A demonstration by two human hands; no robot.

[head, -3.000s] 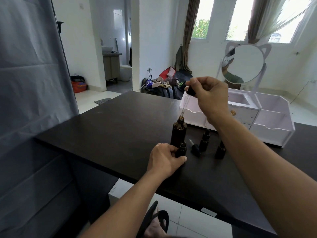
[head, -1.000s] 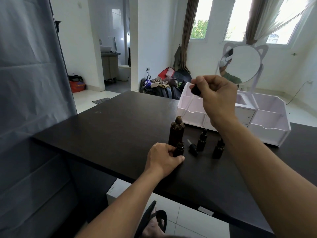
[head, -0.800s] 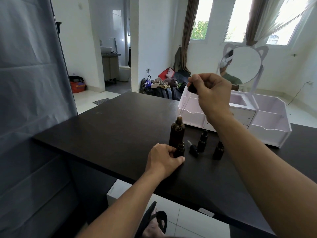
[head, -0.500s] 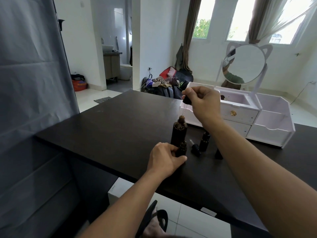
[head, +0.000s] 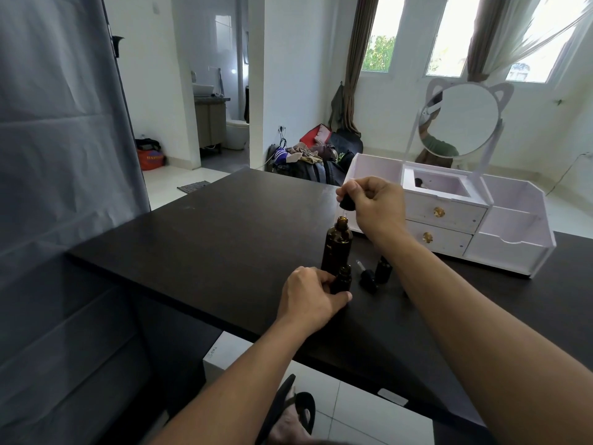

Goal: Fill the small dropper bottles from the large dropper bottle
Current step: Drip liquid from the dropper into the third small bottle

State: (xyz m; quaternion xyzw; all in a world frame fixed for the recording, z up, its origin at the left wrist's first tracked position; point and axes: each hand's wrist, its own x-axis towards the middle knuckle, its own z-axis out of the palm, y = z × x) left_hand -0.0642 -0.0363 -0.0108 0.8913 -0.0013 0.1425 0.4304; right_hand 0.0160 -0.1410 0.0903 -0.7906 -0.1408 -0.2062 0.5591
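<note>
Large dropper bottle [head: 337, 248] stands uncapped near the table's [head: 208, 248] near edge. Our right hand [head: 375, 207] pinches the dropper cap [head: 347, 203] over its mouth; our left hand [head: 309, 300] grips a small bottle [head: 342, 279].

Right hand [head: 377, 205] pinching dropper [head: 346, 203] over large bottle [head: 337, 248], left hand [head: 309, 297] gripping small bottle [head: 342, 279]

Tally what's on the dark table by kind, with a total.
Large brown bottle: 1
Small dark bottles: 2 in view, one held by the left hand, one partly behind the right forearm; more may be hidden there
Droppers: 2, one pinched by the right hand over the large bottle's mouth, one lying loose
White drawer box with mirror: 1
Total: 6 visible
</note>
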